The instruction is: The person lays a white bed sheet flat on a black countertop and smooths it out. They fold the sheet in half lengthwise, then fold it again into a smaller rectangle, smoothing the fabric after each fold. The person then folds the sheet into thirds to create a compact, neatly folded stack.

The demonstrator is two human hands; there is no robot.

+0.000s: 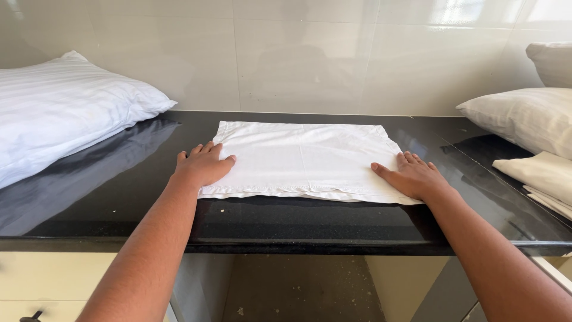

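Left hand point(204, 165) lay flat, palm down, fingers together and spread slightly forward, pressed on the near left edge of a folded white cloth point(304, 158), gripping nothing. Right hand point(412, 176) lay likewise flat and open, palm down, on the near right corner of the same cloth, thumb pointed inward toward the other hand. Between the two hands stretched the cloth, a flat rectangle with a faint crease down its middle and layered hems along the near edge, spread on a glossy black countertop point(119, 203). Beyond the fingertips ran the far edge of the cloth, and past that a pale tiled wall point(310, 53). Outward of the left hand, well apart, rested a plump white pillow point(59, 110), mirrored in the dark surface. Outward of the right hand sat a second white pillow point(524, 119), with a third pillow point(551, 62) behind it against the wall, and nearer, a stack of folded cream linens point(545, 176). Below the counter's near edge, under the forearms, showed cream cabinet fronts point(53, 280) and a speckled floor point(298, 292).
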